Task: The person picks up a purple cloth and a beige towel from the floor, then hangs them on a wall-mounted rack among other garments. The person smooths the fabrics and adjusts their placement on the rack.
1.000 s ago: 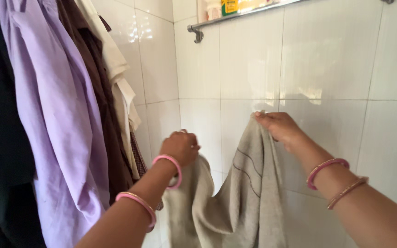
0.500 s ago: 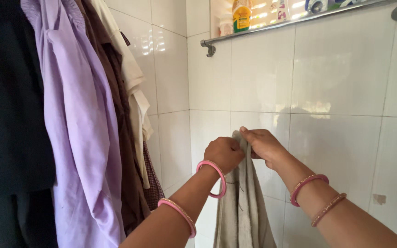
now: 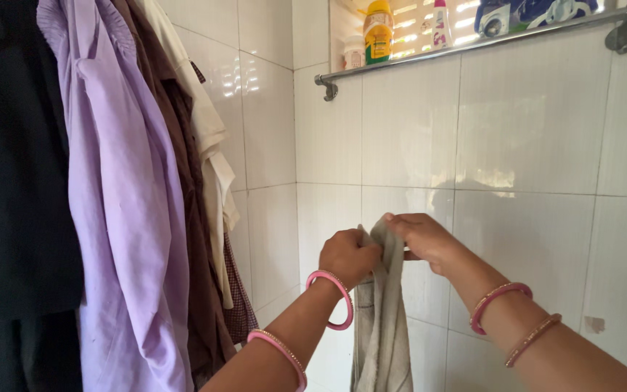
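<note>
Since a moment ago your hands have closed in from well apart and now meet, gathering the beige ribbed cotton towel [image 3: 382, 319] into a narrow hanging fold before the white tiled wall [image 3: 538, 131]. Your left hand [image 3: 347, 255] is fisted on its top edge; your right hand [image 3: 424, 238] pinches the same edge just beside it. Left hangs a lilac shirt [image 3: 121, 210]. Above, the chrome shelf [image 3: 473, 42] carries a yellow bottle [image 3: 378, 30], a slim white-and-pink bottle [image 3: 440, 23] and a blue-and-white packet [image 3: 535, 13].
</note>
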